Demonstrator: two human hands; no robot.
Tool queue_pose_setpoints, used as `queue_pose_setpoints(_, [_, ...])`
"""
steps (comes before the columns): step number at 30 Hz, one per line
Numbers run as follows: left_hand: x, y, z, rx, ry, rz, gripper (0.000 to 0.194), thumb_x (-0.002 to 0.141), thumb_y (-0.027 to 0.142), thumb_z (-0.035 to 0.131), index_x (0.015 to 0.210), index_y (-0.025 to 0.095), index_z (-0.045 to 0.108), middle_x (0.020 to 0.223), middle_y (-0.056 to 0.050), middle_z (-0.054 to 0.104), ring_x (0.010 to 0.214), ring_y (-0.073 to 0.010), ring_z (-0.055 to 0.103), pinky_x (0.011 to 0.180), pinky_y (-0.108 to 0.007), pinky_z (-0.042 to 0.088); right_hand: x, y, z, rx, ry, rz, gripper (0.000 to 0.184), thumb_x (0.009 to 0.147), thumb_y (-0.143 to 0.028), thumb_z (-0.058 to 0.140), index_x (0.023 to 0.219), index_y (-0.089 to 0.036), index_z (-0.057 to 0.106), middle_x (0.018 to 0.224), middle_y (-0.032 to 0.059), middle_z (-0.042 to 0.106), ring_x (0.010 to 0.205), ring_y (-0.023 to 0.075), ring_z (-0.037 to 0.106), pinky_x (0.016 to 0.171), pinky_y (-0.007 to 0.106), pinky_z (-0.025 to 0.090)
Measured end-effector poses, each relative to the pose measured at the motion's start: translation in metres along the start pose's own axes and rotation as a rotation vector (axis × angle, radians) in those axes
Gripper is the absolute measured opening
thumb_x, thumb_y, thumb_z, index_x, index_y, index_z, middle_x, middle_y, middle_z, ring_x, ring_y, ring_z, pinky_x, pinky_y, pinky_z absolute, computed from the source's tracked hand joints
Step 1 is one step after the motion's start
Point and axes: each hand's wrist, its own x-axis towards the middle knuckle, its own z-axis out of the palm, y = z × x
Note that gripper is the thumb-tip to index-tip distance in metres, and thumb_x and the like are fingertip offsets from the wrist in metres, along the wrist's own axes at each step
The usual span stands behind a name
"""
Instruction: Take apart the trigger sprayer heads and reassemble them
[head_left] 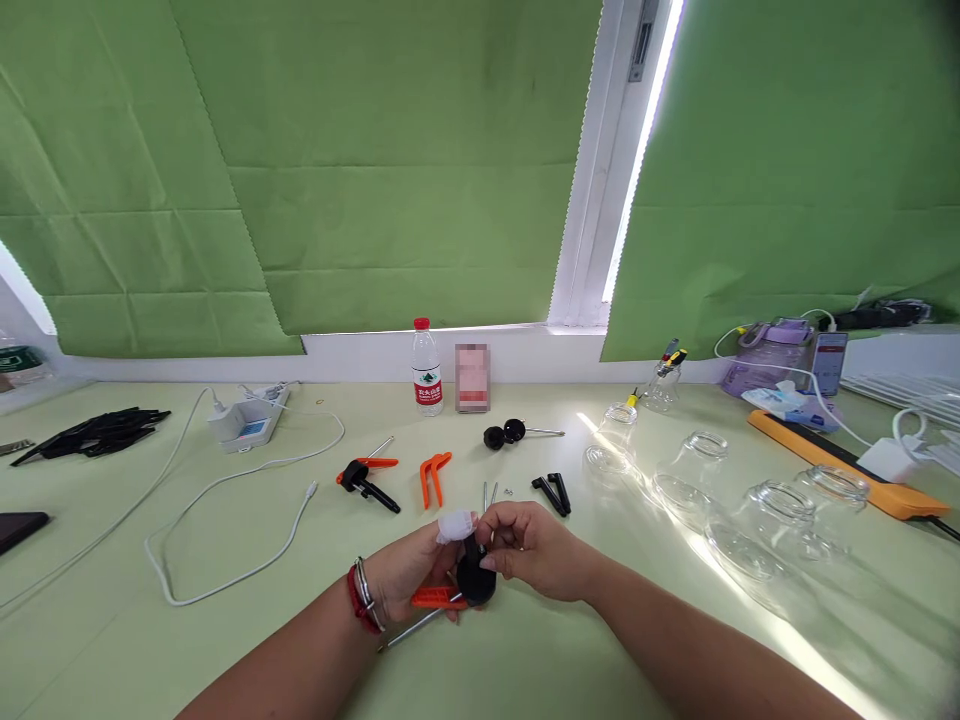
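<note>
My left hand (412, 565), a white wrap round its thumb, holds a partly built device with a round black housing (475, 582), an orange handle (438, 597) and a thin metal rod (420, 628) slanting down to the left. My right hand (534, 550) has its thumb and fingertips closed at the upper side of the black housing; whatever they pinch is hidden. Just beyond the hands, metal pins (489, 493) and small bits of hardware (508, 491) show on the table. Two black handle-like pieces (553, 493) lie to the right of them.
Beyond are an orange part (435, 478), a black-and-orange assembly (367, 482) and black round parts with a rod (514, 432). A water bottle (427, 375) stands at the back. Several glass jars (761, 530) fill the right; a white cable (247, 470) curls at left.
</note>
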Motion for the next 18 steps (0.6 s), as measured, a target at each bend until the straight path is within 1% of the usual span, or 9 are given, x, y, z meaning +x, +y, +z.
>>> queue_pose_setpoints(2, [0.001,-0.001,-0.002,-0.017,-0.040,0.005,0.048,0.073,0.062,0.050,0.090,0.017,0.053,0.074,-0.007,0.060,0.063,-0.0201,0.061,0.045,-0.024,0.043,0.000,0.001,0.000,0.009,-0.001,-0.005,0.020,0.071,-0.028,0.069,0.081,-0.017,0.056,0.058,-0.0061,0.047,0.054,0.0079,0.044,0.054,0.022,0.036])
queue_pose_setpoints(4, [0.003,-0.002,-0.004,-0.036,-0.076,0.005,0.055,0.072,0.067,0.048,0.094,0.017,0.052,0.075,-0.008,0.062,0.066,-0.0227,0.063,0.047,-0.026,0.044,0.000,0.002,0.001,0.013,0.023,-0.018,0.022,0.072,-0.029,0.069,0.085,-0.017,0.056,0.062,-0.0058,0.048,0.054,0.0072,0.043,0.054,0.022,0.037])
queue_pose_setpoints(7, [0.005,-0.002,-0.006,-0.110,-0.093,0.049,0.059,0.071,0.069,0.046,0.102,0.019,0.049,0.082,-0.010,0.065,0.072,-0.0267,0.065,0.053,-0.032,0.047,0.001,0.002,-0.001,0.016,0.116,-0.063,0.024,0.073,-0.032,0.068,0.088,-0.018,0.056,0.071,-0.0039,0.051,0.056,0.0068,0.044,0.055,0.022,0.038])
queue_pose_setpoints(10, [0.003,0.001,-0.006,-0.227,-0.104,0.200,0.055,0.074,0.065,0.046,0.106,0.020,0.048,0.089,-0.011,0.064,0.083,-0.0301,0.064,0.065,-0.040,0.048,0.003,-0.001,-0.004,-0.005,0.263,-0.100,0.024,0.077,-0.038,0.065,0.078,-0.017,0.052,0.068,-0.0033,0.052,0.059,0.0082,0.047,0.055,0.022,0.038])
queue_pose_setpoints(12, [0.002,0.004,-0.003,-0.315,-0.118,0.332,0.054,0.075,0.061,0.045,0.108,0.018,0.049,0.095,-0.012,0.063,0.092,-0.0312,0.062,0.076,-0.046,0.046,0.003,-0.003,-0.007,-0.020,0.318,-0.065,0.030,0.079,-0.044,0.062,0.072,-0.017,0.051,0.064,-0.0028,0.053,0.055,0.0075,0.045,0.050,0.021,0.035])
queue_pose_setpoints(13, [0.001,0.005,-0.002,-0.359,-0.121,0.398,0.053,0.076,0.059,0.046,0.110,0.018,0.049,0.100,-0.012,0.062,0.096,-0.0311,0.060,0.082,-0.047,0.043,0.003,-0.003,-0.009,-0.008,0.301,-0.022,0.033,0.079,-0.047,0.060,0.070,-0.016,0.051,0.063,-0.0023,0.054,0.051,0.0068,0.044,0.047,0.020,0.033])
queue_pose_setpoints(15, [0.000,0.005,0.000,-0.428,-0.139,0.515,0.053,0.075,0.055,0.049,0.113,0.018,0.049,0.107,-0.012,0.060,0.105,-0.0307,0.055,0.091,-0.048,0.038,0.004,-0.004,-0.012,0.065,0.207,0.076,0.039,0.081,-0.054,0.054,0.072,-0.016,0.051,0.064,-0.0003,0.058,0.046,0.0063,0.044,0.042,0.020,0.029])
queue_pose_setpoints(16, [0.000,0.005,0.001,-0.448,-0.154,0.558,0.053,0.074,0.053,0.051,0.114,0.018,0.049,0.109,-0.012,0.060,0.109,-0.0309,0.053,0.094,-0.048,0.036,0.004,-0.004,-0.013,0.109,0.167,0.115,0.041,0.081,-0.056,0.052,0.074,-0.016,0.051,0.065,0.0009,0.060,0.045,0.0067,0.046,0.041,0.020,0.029])
queue_pose_setpoints(18, [0.001,0.005,0.000,-0.464,-0.173,0.628,0.056,0.071,0.050,0.055,0.117,0.019,0.048,0.111,-0.013,0.059,0.115,-0.0324,0.048,0.098,-0.049,0.032,0.004,-0.003,-0.015,0.168,0.154,0.160,0.041,0.080,-0.057,0.053,0.078,-0.016,0.049,0.070,0.0026,0.063,0.048,0.0086,0.052,0.041,0.020,0.031])
